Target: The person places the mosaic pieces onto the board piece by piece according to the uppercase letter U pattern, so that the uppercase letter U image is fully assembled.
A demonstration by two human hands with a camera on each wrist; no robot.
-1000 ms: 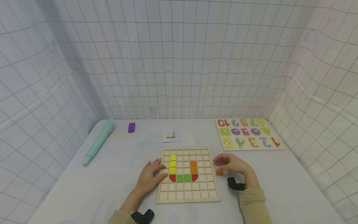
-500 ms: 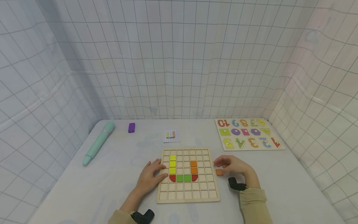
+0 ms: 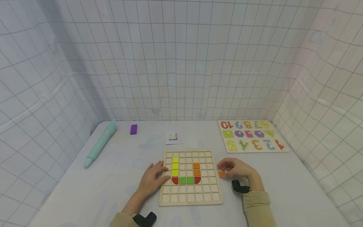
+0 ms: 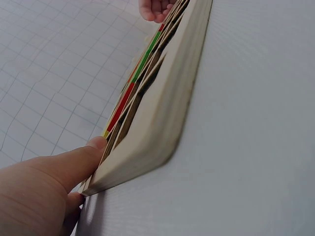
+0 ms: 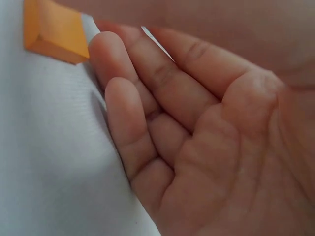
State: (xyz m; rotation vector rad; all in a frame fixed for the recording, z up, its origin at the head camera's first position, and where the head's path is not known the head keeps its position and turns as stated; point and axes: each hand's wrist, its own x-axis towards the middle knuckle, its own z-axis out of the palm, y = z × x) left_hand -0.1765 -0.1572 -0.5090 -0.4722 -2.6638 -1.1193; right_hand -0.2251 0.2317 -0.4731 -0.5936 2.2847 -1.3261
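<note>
A wooden grid board (image 3: 190,203) lies at the front middle of the table. My left hand (image 3: 151,180) rests on its left edge with extended fingers; the left wrist view has the thumb (image 4: 78,164) over the rim. Set in the cells are yellow tiles (image 3: 175,166), two green tiles (image 3: 186,180), two orange tiles (image 3: 196,169) and rounded red pieces (image 3: 197,180), forming a U. Right of the board, a loose orange tile (image 3: 221,174) lies on the cloth. Beside it my right hand (image 3: 238,167) holds nothing, its fingers loosely curled, as the right wrist view also has it.
Behind the board lies a small card (image 3: 174,137) printed with a coloured U pattern. A number-and-shape puzzle board (image 3: 252,138) is at the back right. At the back left are a purple block (image 3: 134,129) and a long mint-green tube-like object (image 3: 100,145).
My right hand has shifted slightly right and toward me, uncovering more of the loose orange tile. The left hand and the board stay where they were.
</note>
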